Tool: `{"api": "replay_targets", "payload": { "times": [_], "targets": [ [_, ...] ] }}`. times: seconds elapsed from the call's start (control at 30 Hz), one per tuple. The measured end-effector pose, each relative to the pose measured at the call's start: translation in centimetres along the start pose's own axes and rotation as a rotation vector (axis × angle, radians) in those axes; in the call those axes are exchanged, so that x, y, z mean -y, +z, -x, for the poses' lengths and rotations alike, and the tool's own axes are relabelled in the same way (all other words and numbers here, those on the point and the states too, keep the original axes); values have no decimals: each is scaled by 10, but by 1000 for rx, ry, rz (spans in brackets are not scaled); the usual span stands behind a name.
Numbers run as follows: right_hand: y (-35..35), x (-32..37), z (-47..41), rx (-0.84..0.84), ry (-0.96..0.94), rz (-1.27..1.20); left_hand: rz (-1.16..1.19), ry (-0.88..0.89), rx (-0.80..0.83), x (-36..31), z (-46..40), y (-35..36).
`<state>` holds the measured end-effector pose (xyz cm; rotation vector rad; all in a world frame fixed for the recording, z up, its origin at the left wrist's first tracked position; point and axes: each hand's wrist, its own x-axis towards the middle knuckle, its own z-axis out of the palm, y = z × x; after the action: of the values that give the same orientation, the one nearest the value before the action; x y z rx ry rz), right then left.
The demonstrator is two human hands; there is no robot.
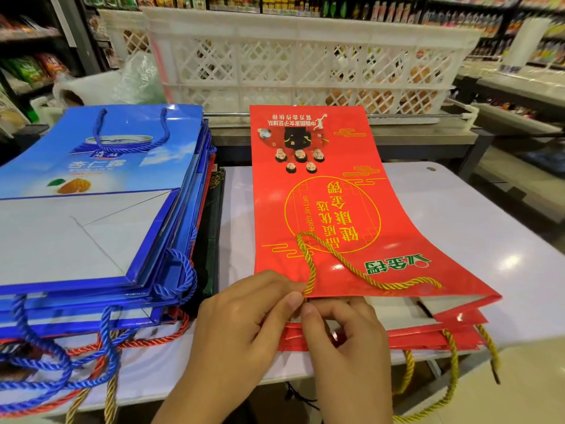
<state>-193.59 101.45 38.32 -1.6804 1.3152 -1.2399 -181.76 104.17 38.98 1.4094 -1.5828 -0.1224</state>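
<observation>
A flat red paper gift bag (330, 209) with yellow print lies on top of a small pile of red bags on a white table (458, 228). Its yellow cord handle (360, 270) loops across the near end of the bag. My left hand (244, 325) pinches the end of this cord between thumb and forefinger at the bag's near edge. Touching that same spot, my right hand (345, 335) has its fingers curled at the cord end and the bag's open mouth. The exact hold of the right fingers is partly hidden.
A tall stack of flat blue gift bags (101, 191) with blue and red cords sits to the left. White plastic lattice crates (305, 62) stand behind the table. Store shelves with goods line the back and both sides. Floor shows at the right.
</observation>
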Motion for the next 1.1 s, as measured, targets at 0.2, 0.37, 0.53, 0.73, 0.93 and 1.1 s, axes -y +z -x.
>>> {"api": "replay_targets", "payload": {
  "times": [0.2, 0.37, 0.53, 0.73, 0.93, 1.1],
  "targets": [
    [-3, 2, 4, -49, 22, -55, -26, 11, -10, -2, -1, -1],
    [-6, -4, 7, -43, -66, -35, -26, -3, -11, -3, -1, -2],
    [-21, -6, 10, -20, -192, -69, 46, -64, -47, -4, 0, -3],
    [-63, 32, -28, 10, -241, 140, 66, -7, -54, -5, 0, -2],
    [-49, 36, -78, 743, -5, 288, 65, -11, -94, -3, -1, -1],
    [-44, 28, -81, 706, 66, 134, 74, -10, -105, -1, 0, -1]
  ]
}}
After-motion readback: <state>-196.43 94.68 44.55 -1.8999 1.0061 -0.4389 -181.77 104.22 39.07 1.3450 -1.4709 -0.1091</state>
